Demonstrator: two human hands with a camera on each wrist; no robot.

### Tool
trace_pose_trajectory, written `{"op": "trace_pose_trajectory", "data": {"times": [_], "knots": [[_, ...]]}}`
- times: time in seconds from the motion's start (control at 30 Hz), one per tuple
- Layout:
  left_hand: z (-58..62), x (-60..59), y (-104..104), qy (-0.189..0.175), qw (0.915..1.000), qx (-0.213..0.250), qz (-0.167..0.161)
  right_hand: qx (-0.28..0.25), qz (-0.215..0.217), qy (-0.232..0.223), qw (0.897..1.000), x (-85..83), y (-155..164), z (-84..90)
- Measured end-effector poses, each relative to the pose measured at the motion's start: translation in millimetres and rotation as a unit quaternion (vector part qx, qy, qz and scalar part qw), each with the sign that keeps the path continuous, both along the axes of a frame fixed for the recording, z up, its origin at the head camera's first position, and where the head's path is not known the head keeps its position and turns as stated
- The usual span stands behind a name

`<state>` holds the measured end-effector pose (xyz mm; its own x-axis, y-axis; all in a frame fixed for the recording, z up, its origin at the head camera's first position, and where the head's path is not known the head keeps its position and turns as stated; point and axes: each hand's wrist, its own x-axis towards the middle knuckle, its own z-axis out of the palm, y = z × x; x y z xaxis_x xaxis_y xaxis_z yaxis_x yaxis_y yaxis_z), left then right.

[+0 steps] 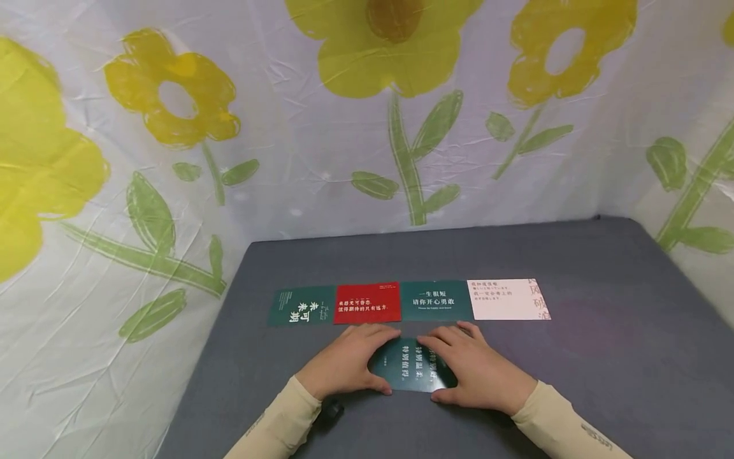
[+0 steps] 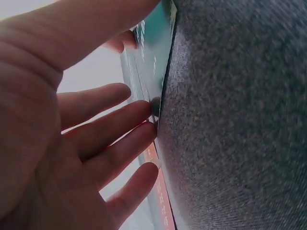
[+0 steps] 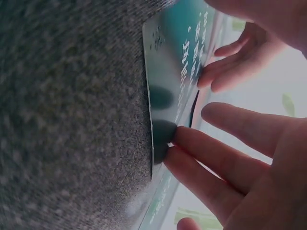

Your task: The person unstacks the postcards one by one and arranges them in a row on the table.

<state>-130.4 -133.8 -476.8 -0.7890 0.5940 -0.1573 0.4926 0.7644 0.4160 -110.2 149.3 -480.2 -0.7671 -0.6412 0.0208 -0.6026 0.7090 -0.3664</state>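
A dark green card (image 1: 410,366) with white Chinese characters is held between both hands, low over or on the grey table. My left hand (image 1: 351,358) grips its left end, thumb at the near edge and fingertips at the far edge. At the right end, my right hand (image 1: 478,366) holds it the same way, covering part of the print. In the right wrist view, two fingertips (image 3: 180,136) touch the card's edge while the index finger stays apart from it. The left wrist view shows fingertips (image 2: 144,110) against the card (image 2: 156,43).
Beyond the hands, a row runs left to right: a green card (image 1: 301,306), a red card (image 1: 367,303), another green card (image 1: 437,301) and a pinkish-white card (image 1: 504,299). They lie on the grey table (image 1: 602,357). A flower-printed curtain (image 1: 321,159) hangs behind.
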Motion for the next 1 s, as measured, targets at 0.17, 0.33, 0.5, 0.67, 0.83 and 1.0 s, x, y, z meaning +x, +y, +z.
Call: {"op": "trace_pose_trajectory", "data": {"times": [0.17, 0.33, 0.5, 0.67, 0.83, 1.0], "knots": [[0.4, 0.7, -0.1, -0.016, 0.9999, -0.004, 0.002, -0.011, -0.003, -0.014, 1.000, 1.0, 1.2, -1.4], [1.6, 0.8, -3.0, -0.023, 0.9997, -0.003, -0.004, -0.020, -0.003, -0.013, 1.000, 0.8, 1.0, -1.5], [3.0, -0.5, -4.4, -0.017, 0.9998, -0.005, -0.012, -0.020, -0.004, -0.018, 1.000, -0.7, 0.8, -0.4], [4.1, -2.0, -4.4, -0.015, 0.9998, -0.004, -0.014, -0.017, -0.007, -0.019, 1.000, -2.7, 0.5, 0.5], [4.2, -2.3, -4.4, -0.016, 0.9998, -0.006, -0.013, -0.021, -0.005, -0.010, 1.000, -2.8, -0.1, 0.3], [4.3, -2.3, -4.1, -0.018, 0.9997, -0.005, -0.018, -0.030, -0.002, 0.002, 1.000, -2.1, 0.1, -0.6]]}}
